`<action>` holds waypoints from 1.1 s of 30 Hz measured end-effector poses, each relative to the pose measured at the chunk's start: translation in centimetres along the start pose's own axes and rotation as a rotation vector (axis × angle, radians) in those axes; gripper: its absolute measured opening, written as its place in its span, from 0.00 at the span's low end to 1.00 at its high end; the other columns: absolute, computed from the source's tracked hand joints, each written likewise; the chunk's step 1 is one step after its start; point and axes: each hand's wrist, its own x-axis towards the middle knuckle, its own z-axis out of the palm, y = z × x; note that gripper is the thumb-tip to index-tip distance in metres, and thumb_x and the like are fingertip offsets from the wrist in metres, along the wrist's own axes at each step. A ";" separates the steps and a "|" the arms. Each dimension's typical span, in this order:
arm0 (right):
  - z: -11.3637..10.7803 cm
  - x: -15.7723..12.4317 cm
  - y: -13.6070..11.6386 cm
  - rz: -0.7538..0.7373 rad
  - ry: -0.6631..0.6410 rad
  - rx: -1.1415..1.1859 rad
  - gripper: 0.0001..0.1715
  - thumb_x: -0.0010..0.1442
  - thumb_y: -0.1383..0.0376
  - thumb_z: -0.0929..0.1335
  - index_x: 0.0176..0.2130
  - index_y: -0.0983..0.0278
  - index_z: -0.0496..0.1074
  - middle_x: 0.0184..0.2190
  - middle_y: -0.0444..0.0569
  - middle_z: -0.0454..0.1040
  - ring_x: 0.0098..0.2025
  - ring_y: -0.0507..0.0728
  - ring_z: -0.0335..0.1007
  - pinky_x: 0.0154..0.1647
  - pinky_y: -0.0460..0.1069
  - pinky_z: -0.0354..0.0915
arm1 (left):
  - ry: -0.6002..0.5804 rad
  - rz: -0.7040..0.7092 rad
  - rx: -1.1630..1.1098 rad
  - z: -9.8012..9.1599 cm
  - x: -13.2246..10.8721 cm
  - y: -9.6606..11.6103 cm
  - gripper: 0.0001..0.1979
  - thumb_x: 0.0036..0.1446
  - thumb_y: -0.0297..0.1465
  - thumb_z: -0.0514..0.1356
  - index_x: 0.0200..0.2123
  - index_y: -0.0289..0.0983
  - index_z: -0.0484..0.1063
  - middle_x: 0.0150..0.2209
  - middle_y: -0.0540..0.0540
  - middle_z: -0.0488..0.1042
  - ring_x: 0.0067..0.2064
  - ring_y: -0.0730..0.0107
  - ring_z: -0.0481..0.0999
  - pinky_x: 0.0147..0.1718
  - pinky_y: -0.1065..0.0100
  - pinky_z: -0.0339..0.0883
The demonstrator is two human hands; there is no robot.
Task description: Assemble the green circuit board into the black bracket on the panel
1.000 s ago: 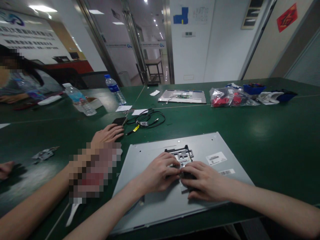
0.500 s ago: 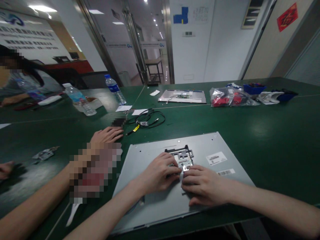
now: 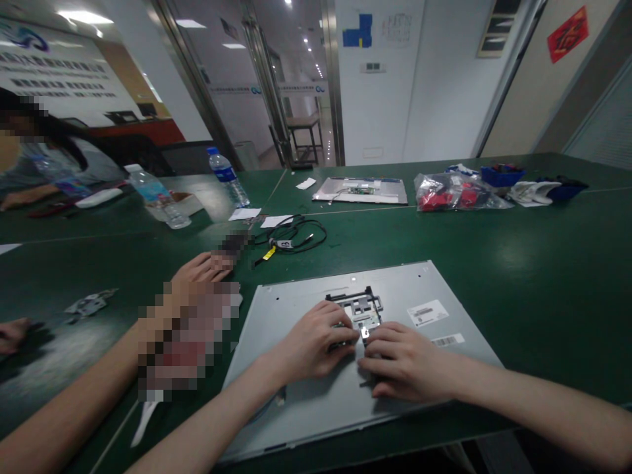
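Note:
A flat grey display panel [image 3: 409, 280] lies on the green table before me, its back side up. Near its middle sits a metal bracket [image 3: 363, 305] with black edges and what looks like a small circuit board. My left hand [image 3: 318, 339] has its fingers curled onto the bracket's lower left side. At the lower right side, the bent fingers of my right hand [image 3: 407, 362] press on the same part. Both hands rest close together, and they hide the lower part of the bracket and the fingertips' exact hold.
A co-worker's hand [image 3: 197, 270] lies left of the panel, beside a blurred packet. Beyond are a coiled black cable [image 3: 296, 243], two bottles, papers and another panel [image 3: 355, 191]. A plastic bag with red items [image 3: 459, 194] and blue trays [image 3: 503, 174] stand far right. Another person sits far left.
The fingers of my right hand have shifted slightly up and right on the bracket. My left hand stays put. The co-worker's hand has drawn back a little to the left.

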 end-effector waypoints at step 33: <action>0.1 -0.3 0.1 -0.008 -0.015 0.027 0.18 0.66 0.54 0.65 0.50 0.61 0.72 0.58 0.54 0.65 0.58 0.61 0.59 0.58 0.57 0.60 | 0.016 0.006 -0.021 0.1 0.0 -0.2 0.07 0.63 0.32 0.58 0.41 0.40 0.75 0.38 0.45 0.73 0.41 0.63 0.71 0.44 0.58 0.64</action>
